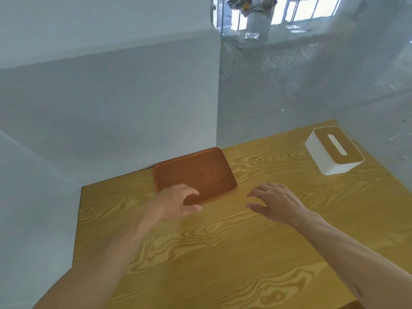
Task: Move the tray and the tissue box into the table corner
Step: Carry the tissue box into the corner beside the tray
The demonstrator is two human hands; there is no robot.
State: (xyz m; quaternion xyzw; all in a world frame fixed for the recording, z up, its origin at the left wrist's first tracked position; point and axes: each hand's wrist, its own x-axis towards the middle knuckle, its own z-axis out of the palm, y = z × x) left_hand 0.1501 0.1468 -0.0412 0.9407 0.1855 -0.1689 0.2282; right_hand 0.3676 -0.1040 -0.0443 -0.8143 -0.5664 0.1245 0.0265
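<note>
A flat brown tray (196, 172) lies on the yellow wood-grain table (211, 253), its far edge against the white wall. My left hand (178, 202) hovers at the tray's near left corner, fingers curled and apart, holding nothing. My right hand (276, 201) is just right of the tray's near right corner, fingers spread, not touching it. The tissue box (334, 150), white with a wooden slotted lid, stands at the far right of the table, well away from both hands.
White walls (111, 108) close off the table's left and far sides and meet in a corner behind the tray. A window (289, 10) sits high at the back. The table's right edge runs just beyond the tissue box.
</note>
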